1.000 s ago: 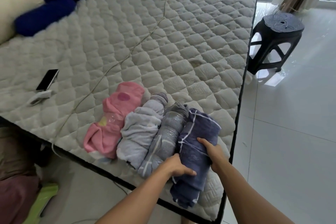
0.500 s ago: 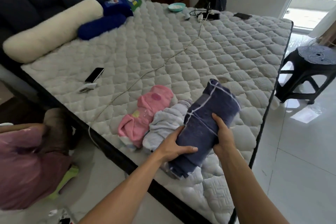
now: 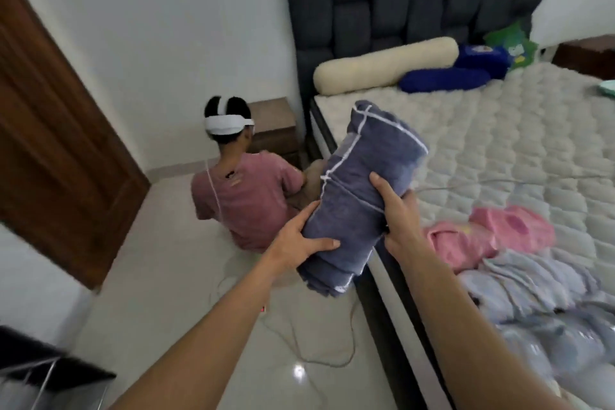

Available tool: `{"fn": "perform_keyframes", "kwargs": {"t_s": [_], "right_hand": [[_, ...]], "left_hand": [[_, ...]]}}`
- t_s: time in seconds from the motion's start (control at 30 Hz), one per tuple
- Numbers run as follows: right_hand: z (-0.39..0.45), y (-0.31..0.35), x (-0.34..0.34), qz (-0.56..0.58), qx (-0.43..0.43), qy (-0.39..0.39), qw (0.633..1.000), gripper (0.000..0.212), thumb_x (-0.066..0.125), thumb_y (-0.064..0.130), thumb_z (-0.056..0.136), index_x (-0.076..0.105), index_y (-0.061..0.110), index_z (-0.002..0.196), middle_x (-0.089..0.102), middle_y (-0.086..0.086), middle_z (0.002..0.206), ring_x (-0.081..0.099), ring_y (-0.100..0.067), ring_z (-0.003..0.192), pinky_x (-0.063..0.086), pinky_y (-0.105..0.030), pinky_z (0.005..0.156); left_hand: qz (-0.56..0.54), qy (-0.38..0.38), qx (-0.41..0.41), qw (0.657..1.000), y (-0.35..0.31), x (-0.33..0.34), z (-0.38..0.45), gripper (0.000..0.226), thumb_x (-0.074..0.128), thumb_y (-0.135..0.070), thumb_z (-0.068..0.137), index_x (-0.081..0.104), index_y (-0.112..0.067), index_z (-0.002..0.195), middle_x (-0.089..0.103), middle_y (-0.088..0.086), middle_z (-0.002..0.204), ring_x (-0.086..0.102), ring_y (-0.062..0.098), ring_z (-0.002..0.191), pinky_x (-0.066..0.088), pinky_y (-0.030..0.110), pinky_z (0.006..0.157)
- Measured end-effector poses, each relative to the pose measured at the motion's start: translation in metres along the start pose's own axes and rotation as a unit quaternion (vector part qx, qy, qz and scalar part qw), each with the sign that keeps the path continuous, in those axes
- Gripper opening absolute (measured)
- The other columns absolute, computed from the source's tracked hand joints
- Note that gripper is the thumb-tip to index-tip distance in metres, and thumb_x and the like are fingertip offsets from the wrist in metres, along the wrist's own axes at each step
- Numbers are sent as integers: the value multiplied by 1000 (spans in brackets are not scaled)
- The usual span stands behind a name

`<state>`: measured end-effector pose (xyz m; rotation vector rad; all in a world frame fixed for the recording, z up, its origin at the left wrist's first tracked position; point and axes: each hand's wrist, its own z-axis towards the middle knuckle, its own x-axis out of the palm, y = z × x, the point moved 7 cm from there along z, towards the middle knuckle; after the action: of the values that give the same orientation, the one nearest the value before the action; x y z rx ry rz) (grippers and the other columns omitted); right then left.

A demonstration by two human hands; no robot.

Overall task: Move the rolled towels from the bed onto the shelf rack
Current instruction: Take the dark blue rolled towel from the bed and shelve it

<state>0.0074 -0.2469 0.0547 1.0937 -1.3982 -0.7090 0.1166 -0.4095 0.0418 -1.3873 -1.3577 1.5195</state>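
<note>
Both hands hold the rolled blue towel (image 3: pixel 361 183) in the air, clear of the bed (image 3: pixel 519 156) and out past its near side edge, over the floor (image 3: pixel 186 303). The roll stands tilted, its upper end leaning toward the bed's dark headboard (image 3: pixel 416 10) and its lower end hanging low beside the mattress edge. The left hand (image 3: pixel 299 241) is clamped on the lower part of the roll, thumb lying across the front of the cloth. The right hand (image 3: pixel 397 213) grips the side of the roll nearest the bed, thumb pressed against the fabric higher up.

On the bed, near its side edge, lies a pink towel (image 3: pixel 492 236), and just beside it, further from the headboard, a pale grey towel (image 3: pixel 532 283); these are blurred. At the head of the bed rest a cream bolster (image 3: pixel 386 65) and a blue pillow (image 3: pixel 446 79).

Off the bed, on the floor by the headboard corner, a person in a pink shirt (image 3: pixel 243 200) sits facing away, with a brown nightstand (image 3: pixel 276 130) beyond them. A brown door (image 3: pixel 50 130) stands well away from the bed.
</note>
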Motion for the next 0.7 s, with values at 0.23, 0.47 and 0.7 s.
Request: {"fn": "perform_keyframes", "kwargs": {"t_s": [0.23, 0.47, 0.7], "right_hand": [[-104, -68, 239, -95, -20, 280, 955, 93, 86, 49, 56, 48, 14, 133, 67, -2, 123, 67, -16, 109, 55, -38, 95], [-257, -164, 421, -142, 3, 514, 846, 81, 87, 38, 65, 45, 24, 132, 60, -1, 132, 65, -15, 112, 55, -38, 94], [-444, -222, 549, -177, -93, 702, 684, 104, 85, 37, 70, 18, 34, 148, 42, 5, 148, 49, -15, 126, 44, -34, 105]], "left_hand": [[-142, -180, -2, 973, 44, -201, -145, 60, 71, 1, 79, 57, -36, 124, 72, -8, 109, 68, 7, 94, 54, 20, 65], [-259, -377, -12, 889, 111, -337, -318, 59, 75, -12, 63, 64, -22, 119, 72, 6, 110, 66, 25, 102, 54, 32, 78], [-288, -540, -42, 790, 155, -408, -483, 49, 67, -2, 68, 63, -22, 113, 74, -1, 101, 68, 20, 91, 52, 36, 77]]}}
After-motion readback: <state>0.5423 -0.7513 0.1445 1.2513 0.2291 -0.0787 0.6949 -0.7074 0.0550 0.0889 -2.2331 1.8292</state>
